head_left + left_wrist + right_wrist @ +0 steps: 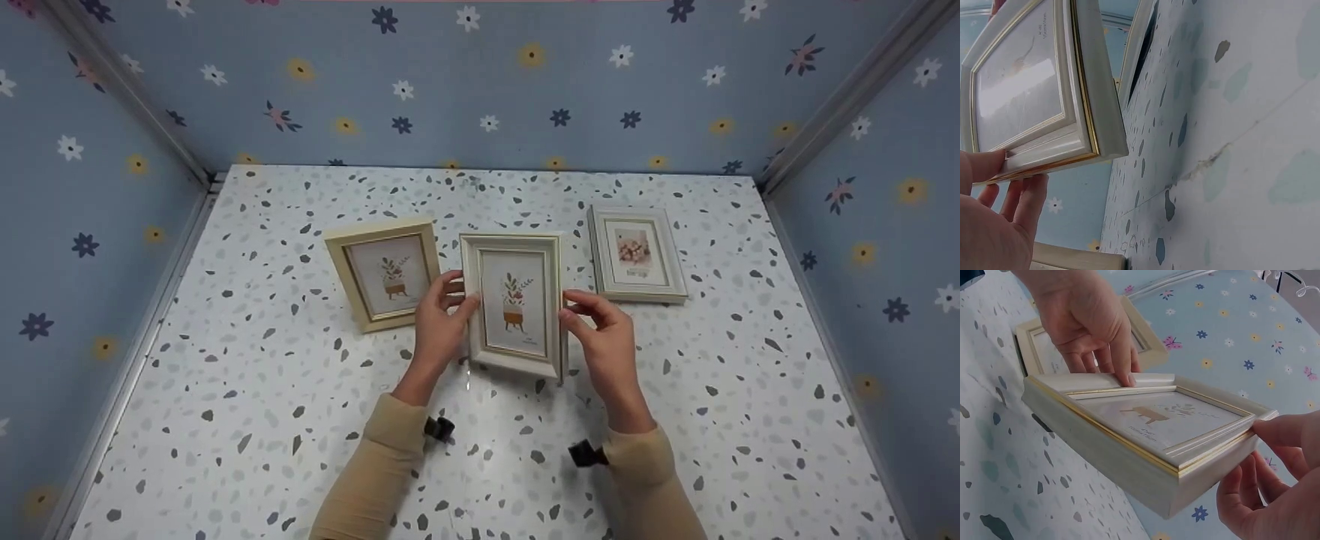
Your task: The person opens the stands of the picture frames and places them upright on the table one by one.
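A white picture frame (513,366) with thin gold lines and a potted-plant print is held up off the table, tilted. My left hand (441,319) pinches its left edge, thumb on the front and fingers behind. At the opposite edge, my right hand (604,334) grips it the same way; the right wrist view shows that thumb on the rim and the right hand's fingers (1241,486) beneath. Just behind the left hand stands a cream picture frame (349,281) with a similar plant print, leaning back. The left fingers partly cover its right side.
Another white picture frame (670,255) with a pink flower print lies at the back right of the speckled table (300,450). Flowered blue panels (480,82) wall in the back and both sides. A black wrist mount (585,453) sticks out from the right sleeve.
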`<state>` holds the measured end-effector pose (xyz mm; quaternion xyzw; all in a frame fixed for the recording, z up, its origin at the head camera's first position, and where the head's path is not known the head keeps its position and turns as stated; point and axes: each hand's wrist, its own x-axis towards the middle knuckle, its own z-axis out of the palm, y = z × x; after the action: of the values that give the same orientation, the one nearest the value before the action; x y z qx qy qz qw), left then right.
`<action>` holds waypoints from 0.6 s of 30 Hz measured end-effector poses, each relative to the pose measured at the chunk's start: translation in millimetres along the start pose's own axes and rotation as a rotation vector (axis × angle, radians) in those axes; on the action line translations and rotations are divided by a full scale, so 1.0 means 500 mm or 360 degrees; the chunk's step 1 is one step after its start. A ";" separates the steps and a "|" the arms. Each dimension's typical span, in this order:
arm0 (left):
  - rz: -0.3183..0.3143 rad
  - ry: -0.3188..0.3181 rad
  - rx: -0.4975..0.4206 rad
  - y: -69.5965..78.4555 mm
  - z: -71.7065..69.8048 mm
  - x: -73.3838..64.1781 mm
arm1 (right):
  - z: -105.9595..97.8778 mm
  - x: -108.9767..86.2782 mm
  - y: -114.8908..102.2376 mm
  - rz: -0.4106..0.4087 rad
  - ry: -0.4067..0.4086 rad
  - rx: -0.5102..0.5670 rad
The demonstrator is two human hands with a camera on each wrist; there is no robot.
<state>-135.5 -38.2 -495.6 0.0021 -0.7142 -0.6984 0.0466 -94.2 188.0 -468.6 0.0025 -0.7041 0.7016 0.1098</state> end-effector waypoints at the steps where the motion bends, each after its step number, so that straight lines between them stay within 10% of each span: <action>1: -0.0003 -0.0001 -0.0008 -0.011 -0.001 0.004 | 0.002 -0.003 -0.003 -0.0019 -0.0023 0.0015; 5: -0.0029 -0.0012 -0.0058 -0.051 -0.003 0.016 | 0.007 -0.011 -0.014 -0.0078 -0.0105 0.0067; 18: -0.0134 -0.0103 -0.0269 -0.033 -0.005 0.013 | 0.005 -0.015 -0.015 -0.0062 -0.0249 0.0316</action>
<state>-143.0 -41.4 -511.8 0.0056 -0.6532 -0.7572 -0.0059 -86.2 184.4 -462.2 0.0818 -0.6373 0.7633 0.0673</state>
